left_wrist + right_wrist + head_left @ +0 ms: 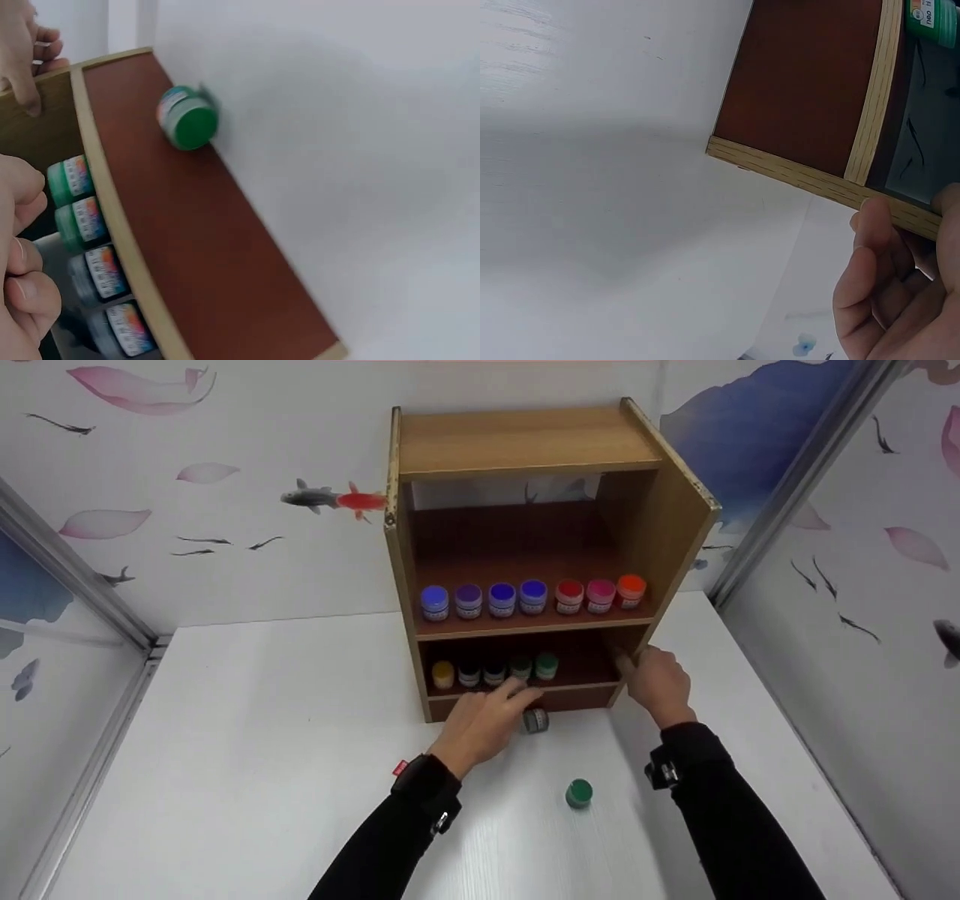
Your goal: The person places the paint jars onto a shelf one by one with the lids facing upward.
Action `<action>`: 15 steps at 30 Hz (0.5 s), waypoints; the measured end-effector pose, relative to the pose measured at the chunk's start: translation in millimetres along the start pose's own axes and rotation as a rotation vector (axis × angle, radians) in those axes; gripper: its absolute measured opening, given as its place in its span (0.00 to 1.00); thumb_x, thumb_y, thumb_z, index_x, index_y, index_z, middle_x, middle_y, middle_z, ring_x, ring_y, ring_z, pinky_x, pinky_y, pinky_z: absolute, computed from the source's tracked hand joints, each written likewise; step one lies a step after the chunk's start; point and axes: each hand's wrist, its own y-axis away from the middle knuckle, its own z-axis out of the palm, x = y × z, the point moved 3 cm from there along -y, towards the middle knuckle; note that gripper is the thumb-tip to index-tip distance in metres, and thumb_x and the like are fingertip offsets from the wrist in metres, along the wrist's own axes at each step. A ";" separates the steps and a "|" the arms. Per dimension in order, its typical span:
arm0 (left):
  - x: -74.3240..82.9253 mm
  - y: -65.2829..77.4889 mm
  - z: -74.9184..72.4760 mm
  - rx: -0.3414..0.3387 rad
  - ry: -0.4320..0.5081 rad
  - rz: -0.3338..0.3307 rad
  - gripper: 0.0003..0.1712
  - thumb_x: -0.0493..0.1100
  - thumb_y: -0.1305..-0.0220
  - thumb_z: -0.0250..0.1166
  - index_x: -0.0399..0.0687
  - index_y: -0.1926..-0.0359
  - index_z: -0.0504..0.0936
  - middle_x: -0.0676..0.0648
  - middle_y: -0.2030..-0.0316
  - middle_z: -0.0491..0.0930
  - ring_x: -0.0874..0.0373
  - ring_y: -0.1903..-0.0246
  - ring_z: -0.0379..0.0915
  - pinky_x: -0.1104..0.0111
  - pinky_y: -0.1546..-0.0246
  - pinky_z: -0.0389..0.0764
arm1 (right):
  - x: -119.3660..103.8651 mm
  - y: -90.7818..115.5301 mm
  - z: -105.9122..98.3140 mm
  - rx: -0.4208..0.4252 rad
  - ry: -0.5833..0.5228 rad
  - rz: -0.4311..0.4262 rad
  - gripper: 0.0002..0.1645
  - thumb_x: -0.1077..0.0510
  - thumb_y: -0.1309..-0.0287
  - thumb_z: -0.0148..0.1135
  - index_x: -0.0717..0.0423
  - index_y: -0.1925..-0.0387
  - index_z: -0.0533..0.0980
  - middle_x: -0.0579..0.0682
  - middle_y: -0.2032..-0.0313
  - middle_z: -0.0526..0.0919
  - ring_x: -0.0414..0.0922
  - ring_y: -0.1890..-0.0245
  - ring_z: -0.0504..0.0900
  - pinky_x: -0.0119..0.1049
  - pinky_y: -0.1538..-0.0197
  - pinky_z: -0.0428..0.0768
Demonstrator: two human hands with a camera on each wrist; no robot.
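A small wooden shelf [525, 630] stands against the back wall. My right hand [660, 682] grips its right side panel near the bottom; in the right wrist view the fingers [874, 225] are outside the panel. My left hand [484, 720] is in front of the lower compartment, fingers loosely bent beside the jars and nothing between them. A paint jar with a green lid [196, 127] lies on its side on the white table against the shelf's base board. Another green-lidded paint jar [579, 793] stands nearer me on the table.
In the lower compartment stand a yellow jar [442, 675], two dark jars and green jars [546, 666]. Along the upper level are blue and purple jars [502, 600] and red, pink and orange jars [600, 596]. Patterned white walls [247, 547] enclose the table [285, 750].
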 end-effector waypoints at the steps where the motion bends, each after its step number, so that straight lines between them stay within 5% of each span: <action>1: -0.2 4.6 1.1 0.010 -0.002 -0.001 0.22 0.42 0.31 0.60 0.61 0.38 0.74 0.54 0.49 0.79 0.66 0.86 0.54 0.78 0.85 0.55 | 0.1 0.3 -0.2 -0.004 -0.001 -0.002 0.31 0.42 0.29 0.45 0.66 0.54 0.79 0.59 0.70 0.85 0.47 0.77 0.77 0.35 0.79 0.67; 10: -11.7 45.0 7.8 0.122 0.004 -0.067 0.17 0.40 0.32 0.59 0.58 0.44 0.79 0.56 0.54 0.81 0.69 0.87 0.50 0.79 0.86 0.52 | 1.2 1.7 -3.8 -0.071 -0.004 0.017 0.36 0.38 0.30 0.43 0.68 0.53 0.77 0.56 0.74 0.83 0.46 0.78 0.77 0.35 0.79 0.67; 15: -24.7 65.6 3.9 0.213 0.013 -0.199 0.12 0.41 0.33 0.60 0.55 0.50 0.81 0.54 0.58 0.80 0.69 0.88 0.56 0.79 0.87 0.57 | -2.0 0.5 -6.6 -0.120 -0.030 0.023 0.39 0.36 0.30 0.42 0.69 0.46 0.74 0.60 0.68 0.85 0.48 0.74 0.82 0.34 0.77 0.71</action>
